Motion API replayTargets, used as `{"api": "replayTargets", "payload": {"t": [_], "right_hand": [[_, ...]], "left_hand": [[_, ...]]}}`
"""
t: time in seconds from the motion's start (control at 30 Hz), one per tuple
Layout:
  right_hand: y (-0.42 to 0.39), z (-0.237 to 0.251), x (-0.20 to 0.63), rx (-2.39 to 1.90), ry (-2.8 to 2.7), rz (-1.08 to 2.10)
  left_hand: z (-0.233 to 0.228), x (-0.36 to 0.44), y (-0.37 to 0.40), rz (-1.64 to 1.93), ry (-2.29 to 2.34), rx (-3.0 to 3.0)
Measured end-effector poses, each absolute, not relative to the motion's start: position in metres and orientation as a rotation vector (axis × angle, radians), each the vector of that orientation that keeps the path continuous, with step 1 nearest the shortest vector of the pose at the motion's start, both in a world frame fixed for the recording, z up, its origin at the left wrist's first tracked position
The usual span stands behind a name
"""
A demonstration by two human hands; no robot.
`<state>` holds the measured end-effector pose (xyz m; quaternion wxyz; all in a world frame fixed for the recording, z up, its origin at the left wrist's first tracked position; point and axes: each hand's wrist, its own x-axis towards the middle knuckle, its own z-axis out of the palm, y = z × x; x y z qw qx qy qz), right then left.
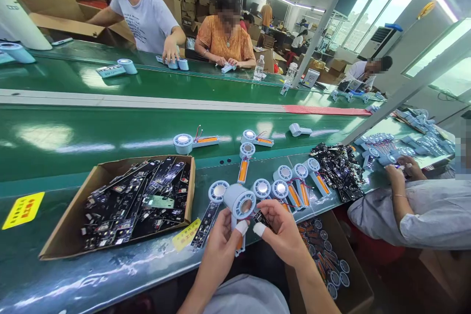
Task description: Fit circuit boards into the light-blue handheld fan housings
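My left hand (224, 238) is closed round the handle of a light-blue handheld fan housing (240, 200), its round head tilted up. An orange strip shows inside the handle below my fingers. In my right hand (281, 230) a small black circuit board (262, 220) is pinched between thumb and fingers, close beside the fan head. White covers sit on both thumbs. Left of my hands, a fan head (218, 191) lies with a long black circuit board (205, 224) below it. Several open fan housings (280, 189) with orange strips and thin wires lie to the right.
A cardboard box (66, 225) of black circuit boards stands at left, and loose boards (340, 169) are heaped at right. More housings fill a box (353, 274) below the bench. A green conveyor (91, 132) runs behind; a co-worker's hands (399, 171) are at right, others across.
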<state>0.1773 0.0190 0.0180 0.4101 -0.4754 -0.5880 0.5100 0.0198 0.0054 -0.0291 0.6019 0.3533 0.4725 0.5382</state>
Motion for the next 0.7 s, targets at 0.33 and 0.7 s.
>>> {"api": "replayTargets", "payload": {"t": [0.33,0.7], "right_hand": [[0.005,0.027,0.160,-1.621,-2.229,0.270],[0.029,0.054,0.173,-1.151,-2.664,1.052]], "left_hand": [[-0.043,0.001,0.004,1.149,1.331,1.020],[-0.019,-0.001,0.010,1.045,1.223,0.897]]}}
